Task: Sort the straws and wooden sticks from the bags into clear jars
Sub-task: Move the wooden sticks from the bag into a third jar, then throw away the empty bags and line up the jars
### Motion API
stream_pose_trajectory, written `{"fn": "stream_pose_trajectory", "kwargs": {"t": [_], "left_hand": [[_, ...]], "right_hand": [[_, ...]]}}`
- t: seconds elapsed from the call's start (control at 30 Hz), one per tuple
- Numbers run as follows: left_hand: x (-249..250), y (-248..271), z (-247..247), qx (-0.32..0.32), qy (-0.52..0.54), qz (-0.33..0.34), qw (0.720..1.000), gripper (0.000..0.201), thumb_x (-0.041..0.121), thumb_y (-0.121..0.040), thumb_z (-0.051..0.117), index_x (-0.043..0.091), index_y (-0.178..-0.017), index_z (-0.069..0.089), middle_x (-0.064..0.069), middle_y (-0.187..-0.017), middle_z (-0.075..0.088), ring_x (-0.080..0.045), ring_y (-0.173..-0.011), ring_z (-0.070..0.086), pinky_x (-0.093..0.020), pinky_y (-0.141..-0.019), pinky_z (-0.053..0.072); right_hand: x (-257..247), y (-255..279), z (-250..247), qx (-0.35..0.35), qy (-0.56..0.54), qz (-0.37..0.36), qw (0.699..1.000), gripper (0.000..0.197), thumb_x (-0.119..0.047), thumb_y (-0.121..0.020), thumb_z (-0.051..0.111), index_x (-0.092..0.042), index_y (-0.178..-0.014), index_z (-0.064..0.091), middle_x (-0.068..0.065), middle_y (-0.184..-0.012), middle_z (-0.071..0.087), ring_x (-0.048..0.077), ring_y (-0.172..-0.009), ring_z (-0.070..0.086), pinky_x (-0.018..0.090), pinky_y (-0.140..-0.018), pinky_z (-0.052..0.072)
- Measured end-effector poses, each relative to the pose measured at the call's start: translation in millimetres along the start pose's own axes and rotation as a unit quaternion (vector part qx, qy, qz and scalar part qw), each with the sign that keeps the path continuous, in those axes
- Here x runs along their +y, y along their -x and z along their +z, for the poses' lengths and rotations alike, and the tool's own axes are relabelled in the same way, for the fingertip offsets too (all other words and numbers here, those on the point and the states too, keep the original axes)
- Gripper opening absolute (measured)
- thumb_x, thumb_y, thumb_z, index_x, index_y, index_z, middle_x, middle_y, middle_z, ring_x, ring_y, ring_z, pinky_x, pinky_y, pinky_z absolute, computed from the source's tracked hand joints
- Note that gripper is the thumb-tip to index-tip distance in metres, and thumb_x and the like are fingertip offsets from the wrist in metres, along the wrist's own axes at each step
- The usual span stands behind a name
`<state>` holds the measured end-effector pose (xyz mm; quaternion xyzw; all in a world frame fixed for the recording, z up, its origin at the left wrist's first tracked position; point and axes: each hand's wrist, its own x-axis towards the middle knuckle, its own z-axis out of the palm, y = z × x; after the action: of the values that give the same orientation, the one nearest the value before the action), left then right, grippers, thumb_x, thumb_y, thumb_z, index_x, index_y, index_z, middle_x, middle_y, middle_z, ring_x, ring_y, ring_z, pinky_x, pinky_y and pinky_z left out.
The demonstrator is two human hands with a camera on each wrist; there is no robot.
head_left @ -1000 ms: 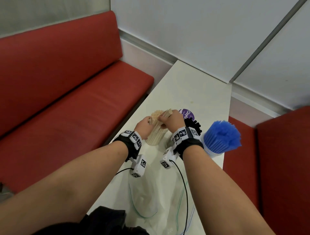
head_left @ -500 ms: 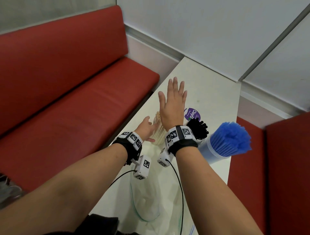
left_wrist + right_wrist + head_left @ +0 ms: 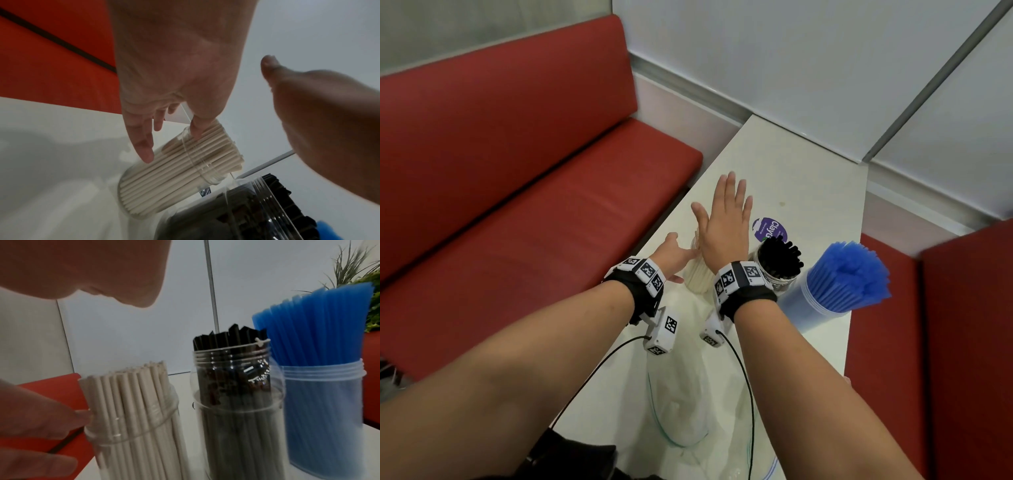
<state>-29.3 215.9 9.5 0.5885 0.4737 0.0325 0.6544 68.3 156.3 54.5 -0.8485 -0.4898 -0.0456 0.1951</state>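
A clear jar of wooden sticks (image 3: 697,275) stands on the white table (image 3: 808,178), next to a jar of black straws (image 3: 779,263) and a jar of blue straws (image 3: 835,287). My left hand (image 3: 677,255) lies against the stick jar's left side with straight fingers; in the left wrist view its thumb (image 3: 197,129) touches the sticks (image 3: 185,167) at the rim. My right hand (image 3: 726,216) hovers flat and spread just above the sticks (image 3: 131,402), holding nothing. The right wrist view shows left fingers (image 3: 47,418) at the jar neck.
A purple round label (image 3: 770,228) lies on the table behind the jars. Empty clear plastic bags (image 3: 681,414) lie on the near part of the table. Red bench seats (image 3: 517,222) flank the table, and grey wall panels (image 3: 791,68) close the far end.
My right hand has left the stick tops, risen and spread flat. My left hand has loosened from gripping the jar to straight fingers against it.
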Motion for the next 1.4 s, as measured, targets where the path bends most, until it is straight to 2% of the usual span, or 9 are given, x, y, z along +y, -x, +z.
{"fn": "stream_pose_trajectory", "kwargs": {"t": [0.27,0.43,0.53,0.7,0.83,0.93,1.07,1.23,1.4], "left_hand": [[0,2,-6,0.036,-0.164,0.037,0.985,0.070,0.020,-0.092,0.056,0.021,-0.152,0.021,-0.012,-0.133,0.050,-0.030,-0.111,0.056,-0.047,-0.077,0.060],[-21,17,-18,0.051,-0.276,-0.005,0.960,0.029,0.014,-0.098,0.050,0.006,-0.125,0.053,-0.017,-0.130,0.058,-0.033,-0.115,0.058,-0.043,-0.090,0.055],[-49,30,-19,0.020,-0.337,-0.061,0.939,0.035,0.019,-0.102,0.045,-0.004,-0.122,0.060,-0.020,-0.123,0.064,-0.034,-0.109,0.064,-0.039,-0.092,0.054],[-106,65,-4,-0.128,-0.276,-0.185,0.935,0.057,0.049,-0.095,0.055,-0.002,-0.119,0.061,-0.020,-0.120,0.063,-0.034,-0.103,0.067,-0.047,-0.094,0.053],[-123,76,11,-0.145,-0.157,-0.155,0.965,0.021,0.009,-0.095,0.059,-0.008,-0.107,0.062,-0.019,-0.083,0.059,-0.030,-0.075,0.061,-0.047,-0.089,0.054],[-113,74,14,-0.099,-0.194,-0.030,0.975,0.017,0.000,-0.090,0.055,-0.003,-0.102,0.067,-0.018,-0.086,0.061,-0.028,-0.076,0.058,-0.035,-0.073,0.051],[-79,73,12,0.053,-0.340,0.125,0.931,0.021,0.000,-0.083,0.049,0.019,-0.074,0.053,-0.010,-0.091,0.065,-0.030,-0.083,0.061,-0.029,-0.064,0.044],[-24,87,25,0.005,-0.527,0.112,0.842,0.035,0.054,-0.082,0.058,0.020,-0.072,0.054,0.003,-0.073,0.059,-0.020,-0.071,0.058,-0.024,-0.057,0.038],[7,98,44,-0.222,-0.186,-0.010,0.957,0.043,0.038,-0.094,0.057,0.000,-0.113,0.055,-0.018,-0.092,0.070,-0.027,-0.074,0.069,-0.030,-0.058,0.057]], "right_hand": [[10,39,25,-0.183,0.007,0.089,0.979,0.077,-0.053,-0.107,0.025,-0.004,-0.160,-0.003,0.012,-0.169,-0.005,0.028,-0.156,-0.010,0.047,-0.126,0.000],[13,38,0,0.016,-0.135,0.061,0.989,0.054,-0.033,-0.109,0.034,-0.009,-0.157,0.027,0.013,-0.161,0.031,0.029,-0.151,0.021,0.042,-0.124,0.018],[17,61,-7,0.042,-0.182,0.097,0.978,0.033,-0.023,-0.102,0.041,-0.016,-0.128,0.061,0.008,-0.121,0.065,0.027,-0.111,0.061,0.038,-0.092,0.049],[28,134,23,-0.341,-0.056,0.265,0.900,0.030,-0.009,-0.102,0.042,0.000,-0.122,0.063,0.020,-0.126,0.064,0.036,-0.117,0.061,0.035,-0.086,0.048],[34,191,35,-0.492,-0.082,0.308,0.810,0.036,-0.026,-0.098,0.059,-0.001,-0.124,0.064,0.017,-0.116,0.065,0.027,-0.102,0.061,0.025,-0.077,0.048],[35,201,32,-0.444,-0.163,0.375,0.798,0.023,-0.027,-0.091,0.070,-0.006,-0.098,0.065,0.013,-0.092,0.064,0.027,-0.081,0.061,0.034,-0.082,0.051],[34,178,8,-0.239,-0.159,0.393,0.874,0.011,-0.016,-0.087,0.069,-0.008,-0.087,0.062,0.014,-0.095,0.064,0.031,-0.095,0.065,0.039,-0.078,0.054],[45,155,-18,-0.158,-0.135,0.412,0.887,0.022,-0.009,-0.093,0.053,0.001,-0.110,0.063,0.021,-0.115,0.067,0.039,-0.104,0.065,0.033,-0.070,0.044],[33,146,-38,-0.058,-0.223,0.343,0.911,0.012,-0.005,-0.090,0.051,-0.017,-0.087,0.051,0.004,-0.085,0.058,0.029,-0.085,0.058,0.030,-0.058,0.040]]}}
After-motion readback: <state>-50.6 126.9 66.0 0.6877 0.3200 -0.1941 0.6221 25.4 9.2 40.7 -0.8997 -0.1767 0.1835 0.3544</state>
